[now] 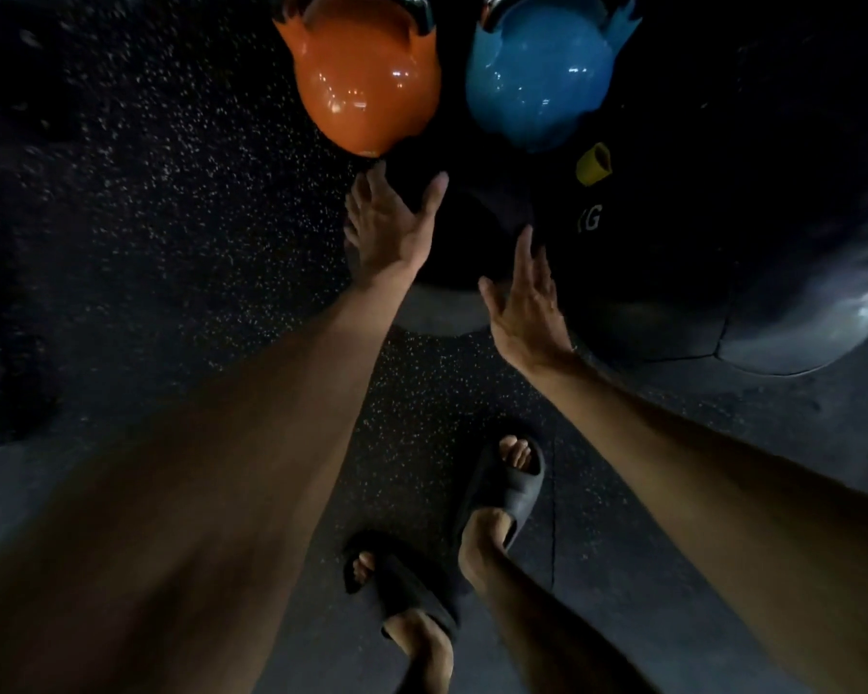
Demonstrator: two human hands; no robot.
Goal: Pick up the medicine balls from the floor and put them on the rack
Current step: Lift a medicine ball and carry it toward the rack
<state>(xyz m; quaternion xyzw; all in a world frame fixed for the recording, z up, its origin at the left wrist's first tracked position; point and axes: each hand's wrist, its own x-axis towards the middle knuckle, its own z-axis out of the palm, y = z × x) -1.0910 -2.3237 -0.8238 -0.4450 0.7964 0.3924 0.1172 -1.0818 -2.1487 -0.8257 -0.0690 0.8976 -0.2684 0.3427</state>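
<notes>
Ball point(472, 252), black, lies between the two hands; I see left hand point(392, 232) flat on it, fingers spread, right hand point(527, 303) open just beside.

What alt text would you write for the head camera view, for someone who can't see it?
A person's open left hand and right hand reach down on either side of a black medicine ball on a speckled dark floor. An orange kettlebell and a blue kettlebell sit beyond it.

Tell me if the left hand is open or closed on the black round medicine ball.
Open. The left hand has straight, spread fingers at the black round medicine ball, not curled.
</notes>
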